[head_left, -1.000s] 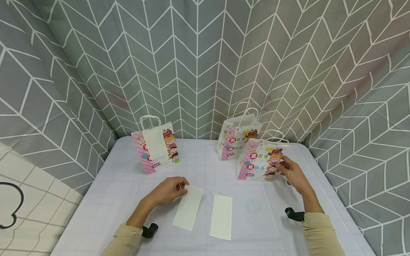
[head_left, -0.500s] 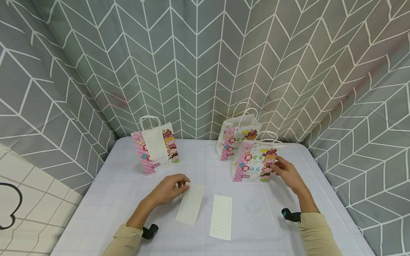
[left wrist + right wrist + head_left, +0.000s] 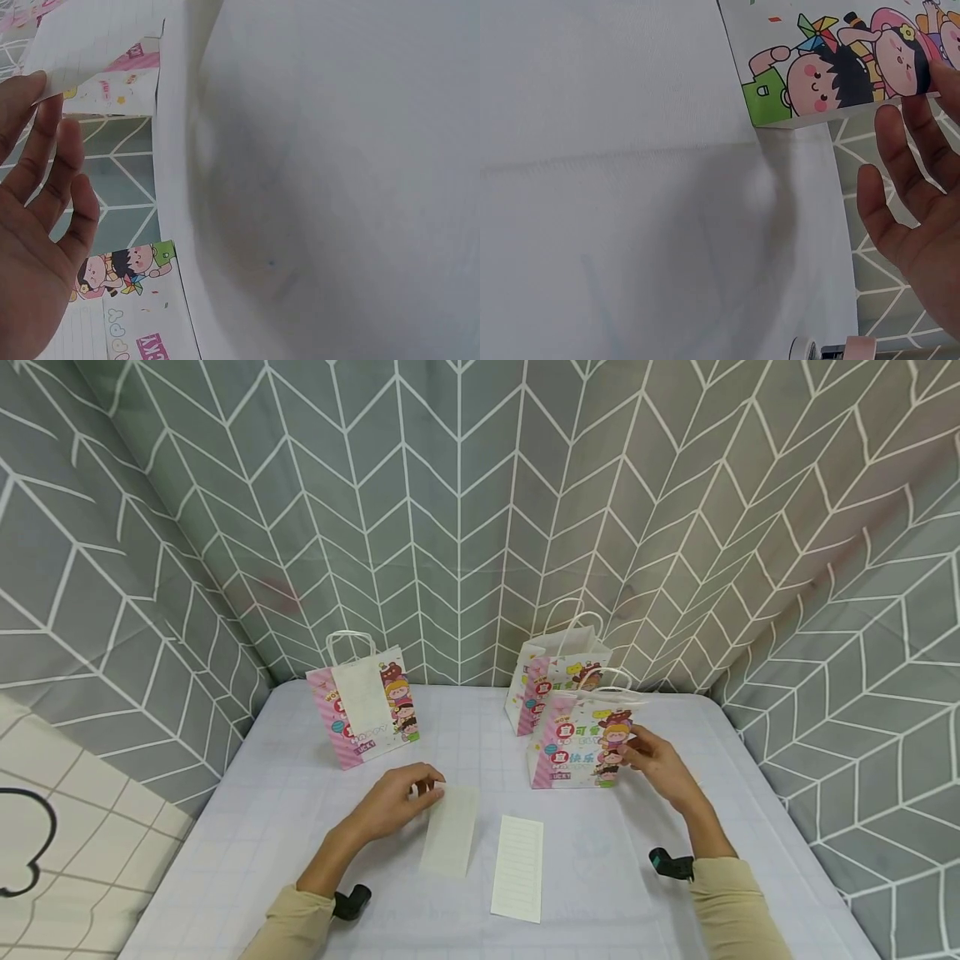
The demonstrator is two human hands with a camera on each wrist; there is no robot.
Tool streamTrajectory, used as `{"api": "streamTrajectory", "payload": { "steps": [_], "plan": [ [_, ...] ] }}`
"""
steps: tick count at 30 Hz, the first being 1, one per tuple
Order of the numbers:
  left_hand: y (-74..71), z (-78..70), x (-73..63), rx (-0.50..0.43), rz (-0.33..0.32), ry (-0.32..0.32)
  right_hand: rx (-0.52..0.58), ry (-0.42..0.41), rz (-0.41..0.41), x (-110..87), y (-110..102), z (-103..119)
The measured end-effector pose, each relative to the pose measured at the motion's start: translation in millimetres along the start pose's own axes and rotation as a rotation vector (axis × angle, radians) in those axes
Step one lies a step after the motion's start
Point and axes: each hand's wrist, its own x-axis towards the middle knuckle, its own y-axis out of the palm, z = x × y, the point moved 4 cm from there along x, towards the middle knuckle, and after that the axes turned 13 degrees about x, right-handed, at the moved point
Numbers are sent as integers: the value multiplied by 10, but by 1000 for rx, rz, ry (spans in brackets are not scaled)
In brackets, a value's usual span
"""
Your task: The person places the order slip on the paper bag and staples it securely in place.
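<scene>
My left hand (image 3: 400, 799) pinches the top left corner of a pale paper slip (image 3: 450, 835) between thumb and forefinger. The left wrist view shows faint ruled lines on that slip (image 3: 90, 45), which is tilted off the table. With thumb and fingers my right hand (image 3: 663, 768) holds the right side edge of a white and pink cartoon paper gift bag (image 3: 573, 752), which stands upright. In the right wrist view the thumb lies on the bag's printed front (image 3: 832, 67), the fingers behind its edge. Another ruled paper slip (image 3: 517, 868) lies flat between the hands.
A matching bag (image 3: 405, 702) stands at back left with a pale slip (image 3: 363, 697) on its front. Behind the held bag stands another bag (image 3: 525, 685). A small round white object (image 3: 804, 349) shows partly at the right wrist view's bottom edge. Patterned grey curtains (image 3: 457, 527) enclose the table.
The right hand has moved the front right bag leftward and slightly nearer, partly covering the bag behind. The slip in my left hand has swung, its lower end rising and shifting right.
</scene>
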Motion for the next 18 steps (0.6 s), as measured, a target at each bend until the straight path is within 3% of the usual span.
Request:
{"api": "streamTrajectory", "payload": {
  "steps": [7,18],
  "plan": [
    [-12,-14,3,-19,-7,-21,16,2,18,27,98,48],
    [-30,-43,25,-8,-78,4,14,-32,32,51,227,86]
  ]
}}
